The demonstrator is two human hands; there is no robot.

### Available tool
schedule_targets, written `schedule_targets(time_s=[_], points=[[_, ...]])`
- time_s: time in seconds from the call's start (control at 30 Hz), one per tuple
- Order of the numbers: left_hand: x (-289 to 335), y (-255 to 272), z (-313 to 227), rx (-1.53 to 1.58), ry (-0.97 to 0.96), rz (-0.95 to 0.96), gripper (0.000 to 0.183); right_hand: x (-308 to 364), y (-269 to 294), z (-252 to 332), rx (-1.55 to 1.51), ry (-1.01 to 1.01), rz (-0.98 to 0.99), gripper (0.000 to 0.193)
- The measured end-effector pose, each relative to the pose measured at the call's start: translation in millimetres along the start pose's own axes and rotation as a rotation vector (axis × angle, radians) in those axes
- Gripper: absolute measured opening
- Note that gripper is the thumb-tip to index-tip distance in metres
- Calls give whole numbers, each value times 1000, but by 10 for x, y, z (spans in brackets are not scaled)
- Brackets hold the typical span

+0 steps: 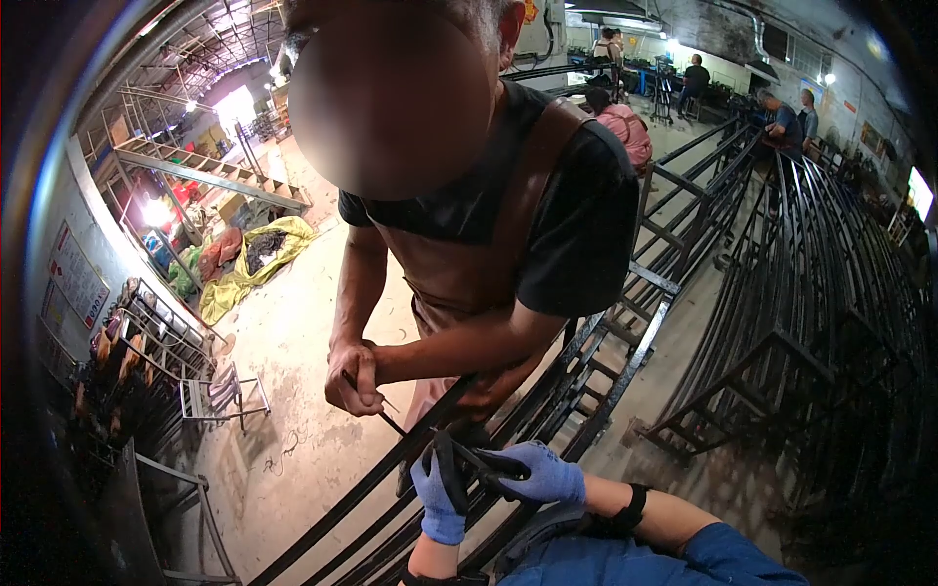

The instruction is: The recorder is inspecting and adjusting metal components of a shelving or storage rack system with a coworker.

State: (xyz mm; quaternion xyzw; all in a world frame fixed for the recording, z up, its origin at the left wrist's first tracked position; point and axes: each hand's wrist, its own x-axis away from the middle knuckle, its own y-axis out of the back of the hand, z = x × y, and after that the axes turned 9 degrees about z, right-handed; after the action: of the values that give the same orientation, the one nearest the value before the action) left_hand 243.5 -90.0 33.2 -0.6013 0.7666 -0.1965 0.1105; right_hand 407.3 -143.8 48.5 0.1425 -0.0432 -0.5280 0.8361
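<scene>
My left hand [442, 493] and my right hand [532, 473] wear blue gloves with black-coated palms and fingers. They meet at the lower middle, above long dark metal bars [337, 506]. Both hands have their fingers curled inward. Something dark seems to lie between them, but it blends with the black coating and I cannot make it out. Across the bars, close in front of me, stands a co-worker in a brown apron [445, 256]. That person's hands [356, 379] are together around a thin dark rod [393, 423], which slants down toward the bars near my left hand.
A ladder-like metal frame [640, 337] lies along the bars, which run far right. More long dark bars [772, 293] spread over supports at the right. At the left are a small metal frame [225, 398] and a yellow sheet [234, 291]. Several people work at the back.
</scene>
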Motion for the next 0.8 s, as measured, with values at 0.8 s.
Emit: schedule_targets(time_s=[0.8], points=[[-2, 113, 97, 71, -11, 76, 37, 14, -40, -2, 4, 28, -57, 46]])
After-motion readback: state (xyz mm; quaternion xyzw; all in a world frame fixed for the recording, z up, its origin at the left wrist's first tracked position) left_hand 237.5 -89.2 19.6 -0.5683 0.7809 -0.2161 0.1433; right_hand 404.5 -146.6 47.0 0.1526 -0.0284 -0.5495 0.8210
